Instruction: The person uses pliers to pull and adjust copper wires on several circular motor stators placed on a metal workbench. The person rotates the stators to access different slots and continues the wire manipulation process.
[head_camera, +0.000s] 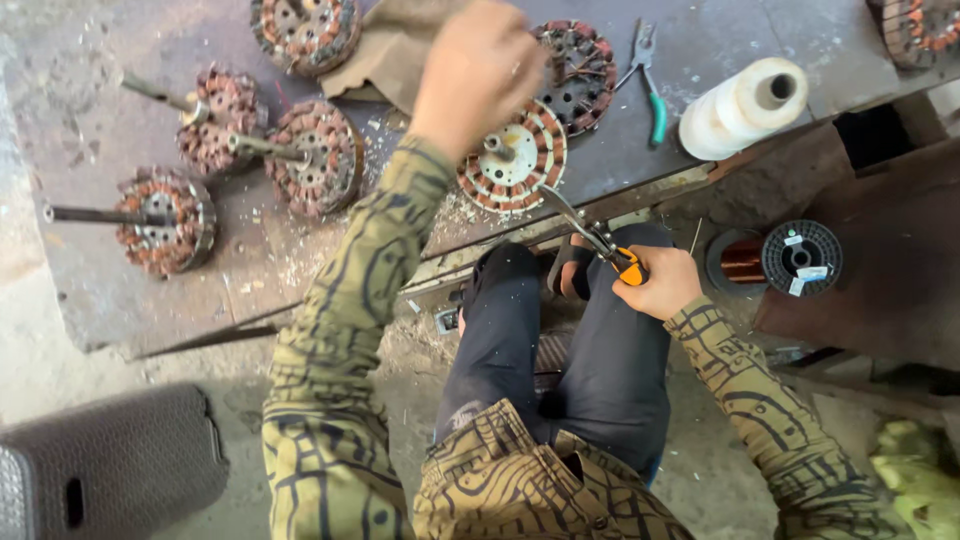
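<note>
My left hand (478, 72) is raised over the workbench (120, 290), fingers curled, just above a round motor stator (513, 158) with copper windings and a pale centre; whether it holds anything I cannot see. My right hand (660, 283) grips orange-handled pliers (596, 237), whose metal jaws point up-left and touch the stator's lower right edge. I sit with dark trousers (560, 350) below the bench edge.
Several more wound stators, some on shafts (165, 220) (315, 155) (305, 30) (578, 70), lie on the bench with a brown cloth (385, 50) and green-handled pliers (650, 85). A white thread spool (745, 105) and copper wire spool (785, 260) sit right. A dark stool (110, 465) stands lower left.
</note>
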